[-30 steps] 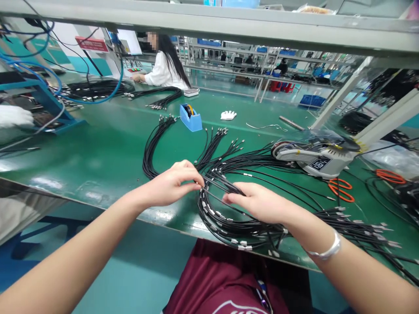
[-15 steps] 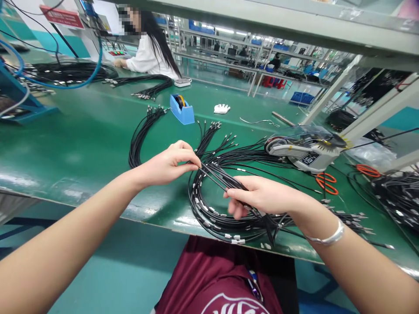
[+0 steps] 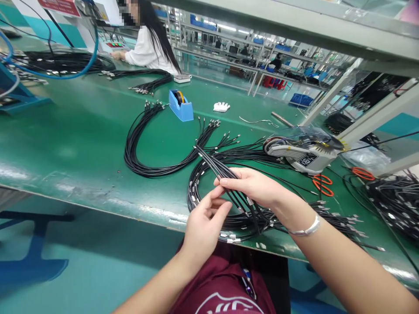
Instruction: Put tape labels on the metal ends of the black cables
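The right hand point(image 3: 250, 185) holds a bunch of thin black cables point(image 3: 212, 162). Its grip is closed around them, with the thumb on top. The bunch slants across the middle of the worktop point(image 3: 81, 144), over the bigger pile. Its far end pokes out to the left of the right hand, and its near end runs down to the right. Little silver bits show on these cables.

The left hand point(image 3: 206, 218) is on the near side, just beside the right fingers. Its grip is apart, with a small gap between the thumb and the first finger. The fingertips are right by the bunch, but I cannot tell if they touch it.

Under the hands is a big curly pile of black cables point(image 3: 192, 183) with shiny silver bits on it. To the left, a bent bundle point(image 3: 131, 150) lies in a curve like a big U. Past it, on the far side, sit a blue tape holder point(image 3: 183, 110) and a white glove point(image 3: 221, 107).

To the right is a gray machine point(image 3: 304, 159), and orange handles point(image 3: 318, 185) are just on its near side. At the far left, a person in white point(image 3: 150, 52) is beside the worktop. A silver bracelet point(image 3: 307, 227) is on the right wrist.
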Available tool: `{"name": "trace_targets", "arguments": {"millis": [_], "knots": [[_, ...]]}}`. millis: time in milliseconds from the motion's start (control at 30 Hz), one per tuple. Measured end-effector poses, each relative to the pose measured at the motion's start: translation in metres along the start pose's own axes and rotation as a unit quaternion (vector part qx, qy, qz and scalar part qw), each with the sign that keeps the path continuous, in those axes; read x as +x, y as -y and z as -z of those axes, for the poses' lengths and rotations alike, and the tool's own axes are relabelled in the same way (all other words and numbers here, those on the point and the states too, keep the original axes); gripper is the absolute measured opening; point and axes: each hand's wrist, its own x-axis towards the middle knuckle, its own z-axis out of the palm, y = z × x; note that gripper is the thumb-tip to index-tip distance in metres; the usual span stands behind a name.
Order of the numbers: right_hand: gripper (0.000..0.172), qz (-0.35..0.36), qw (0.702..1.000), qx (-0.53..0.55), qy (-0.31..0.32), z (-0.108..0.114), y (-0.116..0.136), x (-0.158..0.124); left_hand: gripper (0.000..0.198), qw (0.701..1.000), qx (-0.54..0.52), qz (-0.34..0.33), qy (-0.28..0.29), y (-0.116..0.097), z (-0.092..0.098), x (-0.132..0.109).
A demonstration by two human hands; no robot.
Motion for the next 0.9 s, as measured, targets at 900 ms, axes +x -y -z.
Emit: {"name": "trace_targets", "arguments": {"millis": [900], "knots": [[0.025,-0.030,0.984,-0.173,-0.018,-0.007,0.006,-0.011,0.028,0.705,0.533,-0.422,0.203,0.001,0.098,0.002]]}}
